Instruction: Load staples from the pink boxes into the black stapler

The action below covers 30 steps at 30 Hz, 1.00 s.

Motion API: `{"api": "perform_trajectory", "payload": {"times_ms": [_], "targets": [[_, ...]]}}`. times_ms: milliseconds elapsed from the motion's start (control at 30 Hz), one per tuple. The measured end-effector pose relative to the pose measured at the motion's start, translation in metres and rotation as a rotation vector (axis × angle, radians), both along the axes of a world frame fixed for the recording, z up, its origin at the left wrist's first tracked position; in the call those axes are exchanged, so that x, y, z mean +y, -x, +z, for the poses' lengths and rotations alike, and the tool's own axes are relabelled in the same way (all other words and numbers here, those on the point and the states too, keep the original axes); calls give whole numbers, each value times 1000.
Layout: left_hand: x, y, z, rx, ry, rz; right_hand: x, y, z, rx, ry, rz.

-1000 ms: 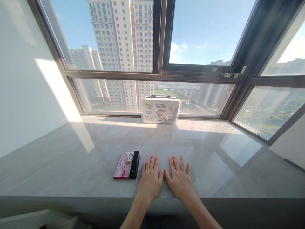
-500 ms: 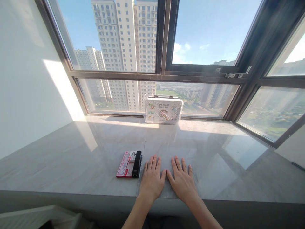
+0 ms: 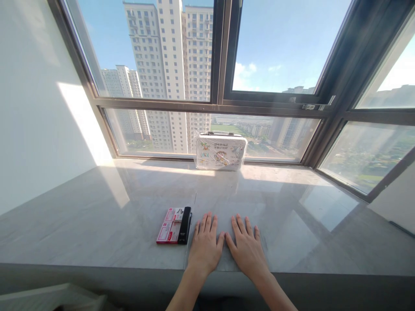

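Observation:
My left hand (image 3: 205, 246) lies flat, palm down, on the grey marble-look sill (image 3: 97, 235), fingers stretched forward. Beside it, my right hand (image 3: 247, 248) rests the same way, and the two thumbs meet or nearly meet. Neither holds anything. Just left of my left hand is a black stapler (image 3: 184, 225), lying lengthwise away from me. Against its left side sit several small red-and-white boxes (image 3: 164, 232), packed together; one carries a picture of a stapler or staples.
A white printed case (image 3: 221, 153) in clear plastic wrap stands upright at the window, its handle on top. Dark window frames (image 3: 155, 104) border the sill's back and right. A white wall (image 3: 39, 129) rises at left. A pale slatted object (image 3: 55, 298) is below the front edge.
The whole view has shifted very slightly. Both hands stay flat in the same place, and the stapler, boxes and case have not moved on the sill.

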<state>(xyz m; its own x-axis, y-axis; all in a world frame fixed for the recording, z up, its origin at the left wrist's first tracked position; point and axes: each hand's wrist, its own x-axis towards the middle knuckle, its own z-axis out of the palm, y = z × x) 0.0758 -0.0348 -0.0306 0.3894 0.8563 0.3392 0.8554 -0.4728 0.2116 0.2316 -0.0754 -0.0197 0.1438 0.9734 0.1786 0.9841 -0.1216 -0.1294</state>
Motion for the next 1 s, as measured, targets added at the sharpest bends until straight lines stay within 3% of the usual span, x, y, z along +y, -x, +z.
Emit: {"api": "perform_trajectory", "payload": {"times_ms": [1000], "targets": [[-2, 1, 4, 6, 15, 4, -5, -1, 4, 41, -36, 10]]}}
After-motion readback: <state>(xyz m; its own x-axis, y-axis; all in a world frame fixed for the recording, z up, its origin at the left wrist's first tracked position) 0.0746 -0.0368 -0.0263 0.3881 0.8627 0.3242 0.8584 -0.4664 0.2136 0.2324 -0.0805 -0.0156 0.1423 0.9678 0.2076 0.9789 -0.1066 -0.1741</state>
